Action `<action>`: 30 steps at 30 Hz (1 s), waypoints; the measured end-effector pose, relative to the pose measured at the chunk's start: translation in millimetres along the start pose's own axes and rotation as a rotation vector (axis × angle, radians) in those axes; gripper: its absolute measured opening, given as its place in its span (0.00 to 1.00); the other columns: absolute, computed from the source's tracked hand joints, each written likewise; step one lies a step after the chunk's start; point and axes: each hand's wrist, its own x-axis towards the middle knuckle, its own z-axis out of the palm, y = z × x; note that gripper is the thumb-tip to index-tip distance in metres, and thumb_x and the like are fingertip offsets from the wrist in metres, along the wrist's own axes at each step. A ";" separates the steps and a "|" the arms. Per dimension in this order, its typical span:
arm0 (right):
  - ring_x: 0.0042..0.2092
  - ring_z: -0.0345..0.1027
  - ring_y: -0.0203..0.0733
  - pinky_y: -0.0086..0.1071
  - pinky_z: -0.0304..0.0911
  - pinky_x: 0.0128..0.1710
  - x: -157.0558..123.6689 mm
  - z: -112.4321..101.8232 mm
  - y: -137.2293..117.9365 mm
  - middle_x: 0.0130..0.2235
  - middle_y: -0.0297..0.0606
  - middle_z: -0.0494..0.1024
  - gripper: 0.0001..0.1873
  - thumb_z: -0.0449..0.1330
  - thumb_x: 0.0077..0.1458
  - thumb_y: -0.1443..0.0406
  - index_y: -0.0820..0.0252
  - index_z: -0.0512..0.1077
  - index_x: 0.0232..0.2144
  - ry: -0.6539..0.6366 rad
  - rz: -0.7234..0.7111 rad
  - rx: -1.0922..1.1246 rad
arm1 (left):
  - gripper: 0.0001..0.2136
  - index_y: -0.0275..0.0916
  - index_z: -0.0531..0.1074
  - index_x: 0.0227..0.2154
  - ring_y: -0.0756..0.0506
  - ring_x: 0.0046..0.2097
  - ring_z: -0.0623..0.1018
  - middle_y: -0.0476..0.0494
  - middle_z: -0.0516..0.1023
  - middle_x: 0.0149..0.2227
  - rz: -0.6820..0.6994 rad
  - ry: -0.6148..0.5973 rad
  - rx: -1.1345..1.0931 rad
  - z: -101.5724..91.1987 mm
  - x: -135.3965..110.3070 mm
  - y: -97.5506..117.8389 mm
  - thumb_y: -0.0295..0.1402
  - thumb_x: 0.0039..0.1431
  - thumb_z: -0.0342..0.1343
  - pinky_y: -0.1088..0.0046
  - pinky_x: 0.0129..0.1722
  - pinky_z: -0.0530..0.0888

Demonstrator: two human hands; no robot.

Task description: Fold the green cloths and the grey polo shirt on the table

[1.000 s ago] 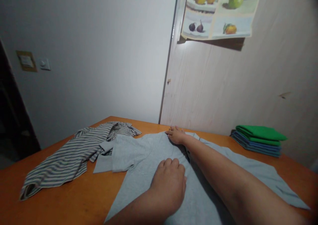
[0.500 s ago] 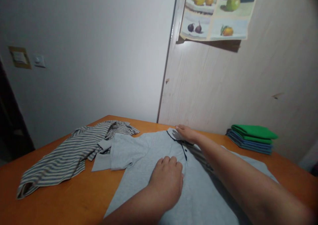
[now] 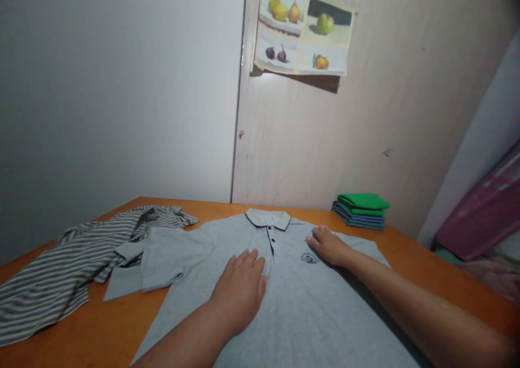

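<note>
Polo shirt (image 3: 292, 308), light grey, lies front up beneath both hands in the head view, its long axis running from the collar (image 3: 268, 218) at the table's (image 3: 101, 341) far side toward the wearer. Left hand (image 3: 239, 286) rests palm down just beside the button placket (image 3: 271, 242); right hand (image 3: 331, 247) lies farther out, by the opposite shoulder, with the chest emblem (image 3: 309, 258) beside it. Left is nearer the placket, right nearer that shoulder. Fingers are extended, pinching nothing visible. Striped garment (image 3: 81, 259) lies left; folded stack (image 3: 361, 211), far right.
</note>
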 end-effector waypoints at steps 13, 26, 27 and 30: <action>0.73 0.33 0.55 0.55 0.38 0.67 -16.6 0.7 0.6 0.72 0.52 0.45 0.43 0.36 0.66 0.42 0.65 0.48 0.71 -0.060 0.048 0.044 | 0.23 0.41 0.67 0.62 0.37 0.68 0.62 0.37 0.64 0.67 0.012 -0.044 0.048 2.7 3.8 -12.1 0.41 0.69 0.43 0.50 0.67 0.57; 0.73 0.34 0.56 0.57 0.36 0.67 -14.9 7.9 -0.1 0.72 0.52 0.46 0.43 0.38 0.65 0.43 0.66 0.50 0.70 -0.017 0.040 0.111 | 0.24 0.37 0.66 0.62 0.39 0.67 0.63 0.35 0.65 0.66 -0.018 -0.023 0.031 -5.3 -0.9 -6.5 0.42 0.69 0.43 0.56 0.67 0.57; 0.72 0.34 0.57 0.58 0.36 0.67 -14.6 8.9 0.0 0.72 0.52 0.46 0.43 0.38 0.65 0.43 0.66 0.50 0.70 -0.012 0.042 0.112 | 0.25 0.36 0.66 0.62 0.39 0.67 0.63 0.34 0.65 0.66 -0.025 -0.029 0.032 -7.0 -1.8 -4.7 0.43 0.69 0.44 0.56 0.67 0.57; 0.72 0.36 0.57 0.58 0.37 0.67 -13.0 12.6 0.6 0.72 0.51 0.48 0.43 0.37 0.64 0.43 0.66 0.52 0.70 0.006 0.043 0.107 | 0.25 0.36 0.66 0.62 0.38 0.67 0.64 0.33 0.64 0.66 -0.039 -0.040 0.023 -10.3 -5.8 -4.1 0.44 0.69 0.45 0.56 0.67 0.58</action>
